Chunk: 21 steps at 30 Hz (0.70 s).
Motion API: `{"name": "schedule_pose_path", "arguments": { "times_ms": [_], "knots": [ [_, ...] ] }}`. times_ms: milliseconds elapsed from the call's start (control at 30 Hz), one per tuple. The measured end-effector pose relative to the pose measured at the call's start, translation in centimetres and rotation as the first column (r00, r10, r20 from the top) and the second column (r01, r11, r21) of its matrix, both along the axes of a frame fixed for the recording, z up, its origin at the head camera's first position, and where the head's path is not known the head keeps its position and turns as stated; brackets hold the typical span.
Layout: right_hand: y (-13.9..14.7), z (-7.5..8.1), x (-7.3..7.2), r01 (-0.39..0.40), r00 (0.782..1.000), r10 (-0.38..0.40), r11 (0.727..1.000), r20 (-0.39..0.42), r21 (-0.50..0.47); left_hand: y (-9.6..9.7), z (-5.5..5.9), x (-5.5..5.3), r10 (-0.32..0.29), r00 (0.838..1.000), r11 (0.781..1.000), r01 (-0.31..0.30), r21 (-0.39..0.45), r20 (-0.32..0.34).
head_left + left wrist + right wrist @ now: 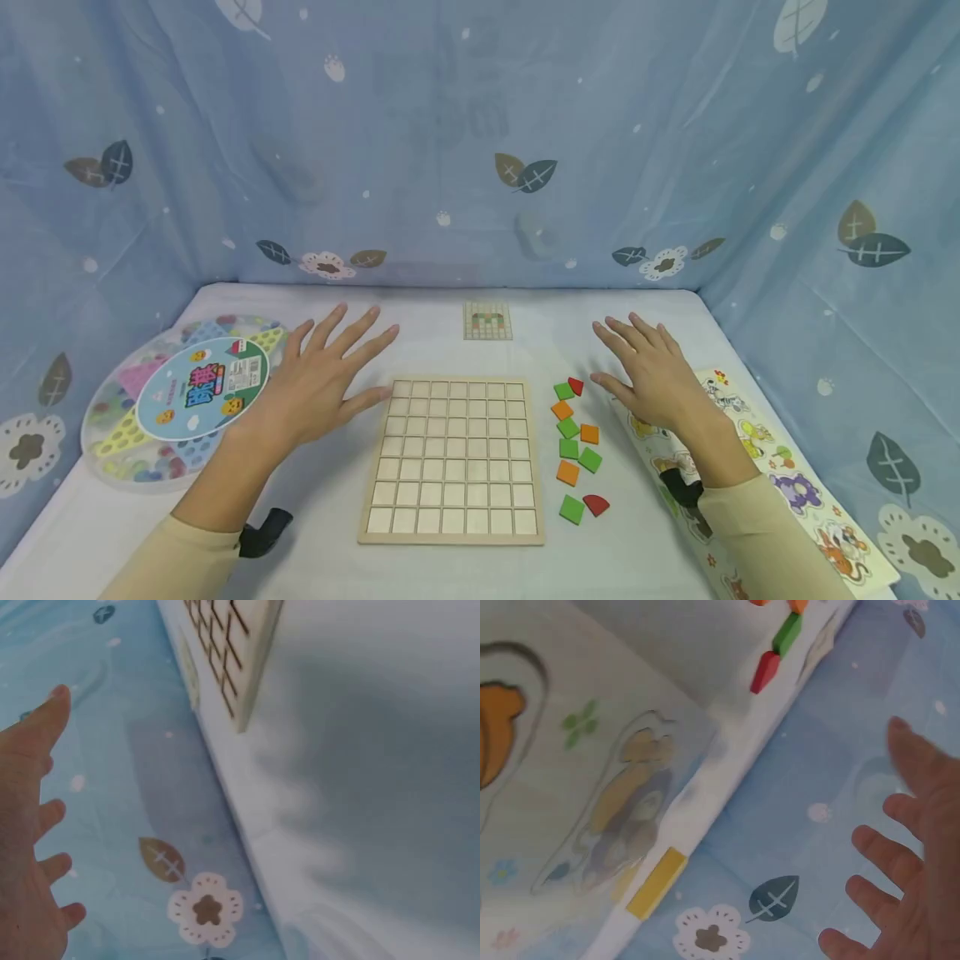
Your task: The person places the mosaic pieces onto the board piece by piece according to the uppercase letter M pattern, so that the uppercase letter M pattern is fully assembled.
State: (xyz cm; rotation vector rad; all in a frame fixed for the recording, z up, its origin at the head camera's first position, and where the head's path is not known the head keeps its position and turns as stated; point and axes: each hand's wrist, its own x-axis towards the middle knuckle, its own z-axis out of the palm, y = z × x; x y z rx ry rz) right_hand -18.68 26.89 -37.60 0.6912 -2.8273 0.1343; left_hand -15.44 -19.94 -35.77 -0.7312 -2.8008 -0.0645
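Note:
Both hands hover over the white table with fingers spread, holding nothing. My left hand (311, 396) is between a round game box and a wooden grid board (450, 535), its thumb near the board's upper left corner. In the left wrist view the left hand (26, 847) shows its fingers apart. My right hand (656, 387) is above the left edge of an animal picture board, right of several loose tiles: green squares (572, 509), orange squares (567, 473) and two red quarter-round pieces (596, 504). The right wrist view shows the right hand (911, 877) with fingers extended.
Behind the grid board lies a small pattern card (487, 322). The round clear game box (112, 417) with coloured contents stands at left, the animal board (806, 508) at right. A yellow block (656, 883) shows by the animal board. Blue patterned cloth (420, 125) encloses the table.

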Motion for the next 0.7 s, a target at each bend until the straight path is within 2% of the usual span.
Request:
{"name": "schedule_pose_path", "arguments": {
  "times_ms": [167, 267, 467, 700],
  "knots": [
    [0.0, -0.2, -0.1, -0.021, 1.0, 0.021, 0.999, -0.006, 0.036, -0.1, -1.2, 0.3, -0.005, 0.998, 1.0, 0.004, 0.019, 0.055],
    [-0.1, -0.2, -0.2, -0.044, 0.999, 0.043, 0.999, 0.009, 0.021, -0.1, -2.1, 0.4, -0.017, 0.994, 0.999, 0.013, 0.035, 0.104],
    [0.0, -0.5, -0.7, -0.085, 0.994, 0.086, 0.996, 0.073, -0.023, 0.1, -3.5, 1.1, -0.029, 0.986, 0.997, 0.017, 0.073, 0.163],
    [0.2, -1.9, -1.4, -0.105, 0.977, 0.117, 0.991, 0.177, -0.08, 0.3, -4.8, 2.0, -0.077, 0.973, 0.991, 0.051, 0.122, 0.219]
  ]
}}
